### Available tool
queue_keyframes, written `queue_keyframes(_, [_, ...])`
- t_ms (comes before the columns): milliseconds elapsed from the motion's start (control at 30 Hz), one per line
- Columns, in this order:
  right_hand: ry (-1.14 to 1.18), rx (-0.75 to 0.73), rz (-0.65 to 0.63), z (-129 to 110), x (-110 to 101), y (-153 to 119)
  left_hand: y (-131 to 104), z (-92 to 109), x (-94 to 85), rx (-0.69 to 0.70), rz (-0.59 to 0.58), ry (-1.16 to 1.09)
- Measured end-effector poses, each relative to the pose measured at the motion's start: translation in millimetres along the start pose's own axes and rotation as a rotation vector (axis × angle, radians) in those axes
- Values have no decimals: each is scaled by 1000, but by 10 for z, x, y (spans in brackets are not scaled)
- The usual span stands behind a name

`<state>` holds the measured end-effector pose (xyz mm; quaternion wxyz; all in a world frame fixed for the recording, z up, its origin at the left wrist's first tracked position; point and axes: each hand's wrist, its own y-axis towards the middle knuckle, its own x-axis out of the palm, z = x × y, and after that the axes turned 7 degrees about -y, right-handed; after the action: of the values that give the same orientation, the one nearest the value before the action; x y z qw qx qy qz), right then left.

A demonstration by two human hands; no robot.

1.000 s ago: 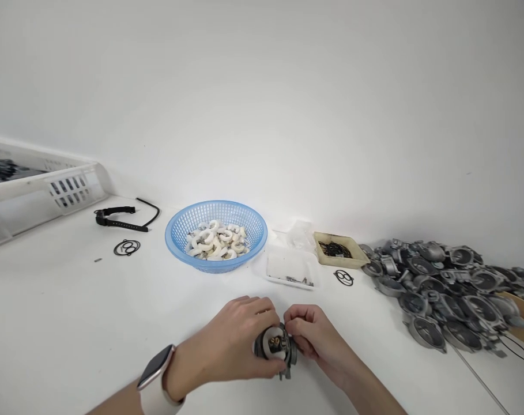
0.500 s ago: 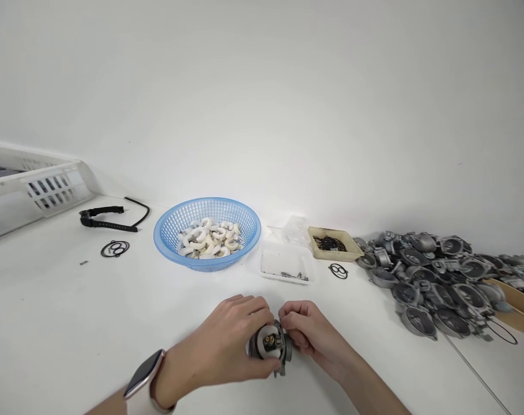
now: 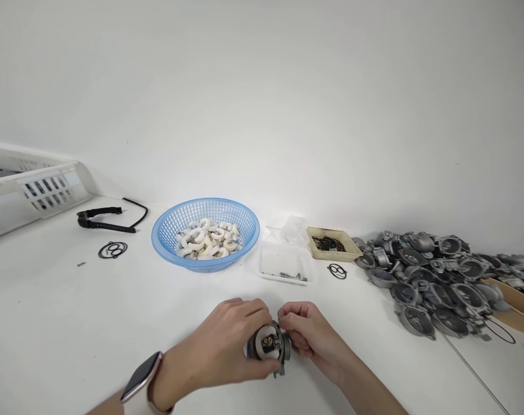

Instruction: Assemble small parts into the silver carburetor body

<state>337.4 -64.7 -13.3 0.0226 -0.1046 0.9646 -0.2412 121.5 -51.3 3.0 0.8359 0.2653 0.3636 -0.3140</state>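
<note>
Left hand [image 3: 227, 340]: curled, gripping grey cast-metal carburetor body [image 3: 270, 346]. Right hand [image 3: 307, 334]: fingertips pinched together at its right edge. Far: blue mesh basket [image 3: 166, 230], white rings.

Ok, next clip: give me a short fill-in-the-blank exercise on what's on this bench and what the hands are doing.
1. Both hands, left hand and right hand, grip one small ____ part just above the table.
2. The white curved pieces lie in a ____ plastic basket.
3. The smartwatch sits on the ____ wrist.
4. The heap of grey metal housings lies to the person's ____.

Missing words: metal; blue; left; right
</note>
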Motion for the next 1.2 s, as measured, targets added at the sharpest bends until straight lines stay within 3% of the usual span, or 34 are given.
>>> queue_keyframes(233, [0, 3, -4, -17, 17, -10, 11, 27, -9, -55, -49, -80])
queue_keyframes(600, [-24, -4, -51, -38, 22, -54, 25, 19, -2, -58, -45, -28])
queue_keyframes(1200, [-155, -149, -181, -42, -136, -58, 31, 20, -6, -47, -52, -83])
